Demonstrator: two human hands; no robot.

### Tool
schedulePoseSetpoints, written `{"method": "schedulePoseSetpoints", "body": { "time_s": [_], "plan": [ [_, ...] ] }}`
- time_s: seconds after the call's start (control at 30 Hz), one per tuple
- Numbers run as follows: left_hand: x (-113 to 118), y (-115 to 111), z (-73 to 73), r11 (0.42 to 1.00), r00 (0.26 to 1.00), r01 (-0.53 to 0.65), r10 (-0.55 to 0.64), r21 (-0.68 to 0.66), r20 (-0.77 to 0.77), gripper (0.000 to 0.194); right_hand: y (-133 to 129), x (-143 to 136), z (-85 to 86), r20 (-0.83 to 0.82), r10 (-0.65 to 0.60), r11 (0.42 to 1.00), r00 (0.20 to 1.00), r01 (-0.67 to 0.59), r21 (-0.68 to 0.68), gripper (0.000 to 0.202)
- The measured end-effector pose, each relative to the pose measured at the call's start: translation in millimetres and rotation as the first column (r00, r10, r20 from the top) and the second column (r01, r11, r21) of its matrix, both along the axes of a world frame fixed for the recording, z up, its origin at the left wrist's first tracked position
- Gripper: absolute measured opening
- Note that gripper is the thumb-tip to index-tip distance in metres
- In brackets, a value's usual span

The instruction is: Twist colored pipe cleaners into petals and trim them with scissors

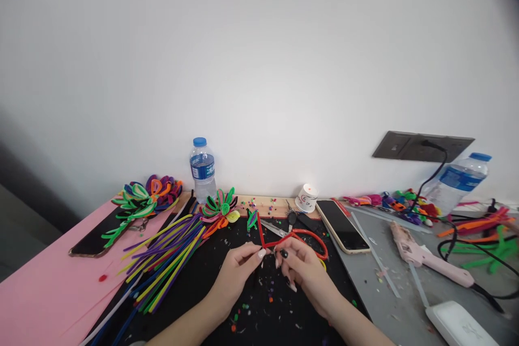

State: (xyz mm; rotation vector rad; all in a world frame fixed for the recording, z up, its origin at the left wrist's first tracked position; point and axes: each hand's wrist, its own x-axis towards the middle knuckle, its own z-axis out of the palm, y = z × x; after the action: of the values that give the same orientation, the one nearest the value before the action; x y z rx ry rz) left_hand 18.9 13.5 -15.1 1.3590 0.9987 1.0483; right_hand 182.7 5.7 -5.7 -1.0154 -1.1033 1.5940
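A red pipe cleaner (261,230), bent into an angle with one end pointing up, runs between my two hands. My left hand (234,277) pinches it near the bend with thumb and forefinger. Close on the other side, my right hand (307,268) grips it with its fingertips. Just behind the hands, scissors (274,228) with red handles lie on the black mat (219,303), partly covered by my right hand. A small green and purple pipe-cleaner piece (252,219) sits beside the blades.
Loose pipe cleaners (170,259) and a pipe-cleaner flower (221,205) lie left, near a water bottle (203,173) and a phone (97,235). A paper cup (307,198) stands behind. Rightward are another phone (344,227), a pink glue gun (430,262) with a cord, and a second bottle (458,184).
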Motion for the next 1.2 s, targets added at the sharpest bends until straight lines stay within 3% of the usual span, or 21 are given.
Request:
{"method": "schedulePoseSetpoints", "body": {
  "time_s": [0.13, 0.27, 0.4, 0.53, 0.73, 1.0, 1.2],
  "plan": [
    [3.6, -1.3, -0.6, 0.993, 0.995, 0.025, -0.013, -0.120, 0.100, 0.025, -4.9, -4.4, -6.6, 0.265, 0.046, 0.986, 0.963, -0.087, 0.144, 0.016],
    [4.4, -1.5, 0.4, 0.992, 0.998, -0.039, 0.044, -0.118, 0.045, 0.021, -9.3, -7.7, -6.4, 0.401, 0.051, 0.978, 0.915, -0.127, 0.167, 0.004],
    [2.3, -1.0, 0.2, 0.993, 0.995, -0.100, 0.098, -0.068, -0.034, 0.018, -10.0, -6.0, -6.4, 0.487, 0.074, 0.964, 0.870, -0.187, 0.187, 0.014],
    [1.2, -0.4, -3.3, 0.992, 0.994, -0.111, 0.112, -0.055, 0.017, 0.015, -10.6, -3.9, -9.1, 0.580, 0.034, 0.934, 0.814, -0.232, 0.272, 0.021],
    [0.1, 3.8, -8.5, 0.984, 0.989, -0.087, 0.104, -0.153, 0.106, 0.019, -9.8, -4.5, -5.6, 0.520, 0.166, 0.941, 0.838, -0.293, 0.172, 0.025],
    [0.0, 3.9, -2.2, 0.991, 0.993, -0.093, 0.100, -0.100, 0.067, 0.024, -6.2, -0.8, -9.2, 0.591, 0.032, 0.944, 0.806, -0.219, 0.247, 0.016],
    [-0.7, 2.5, -1.8, 0.991, 0.991, -0.087, 0.096, -0.099, 0.093, 0.029, -5.2, -4.9, -9.0, 0.445, 0.109, 0.978, 0.889, -0.175, 0.110, 0.013]
  ]
}}
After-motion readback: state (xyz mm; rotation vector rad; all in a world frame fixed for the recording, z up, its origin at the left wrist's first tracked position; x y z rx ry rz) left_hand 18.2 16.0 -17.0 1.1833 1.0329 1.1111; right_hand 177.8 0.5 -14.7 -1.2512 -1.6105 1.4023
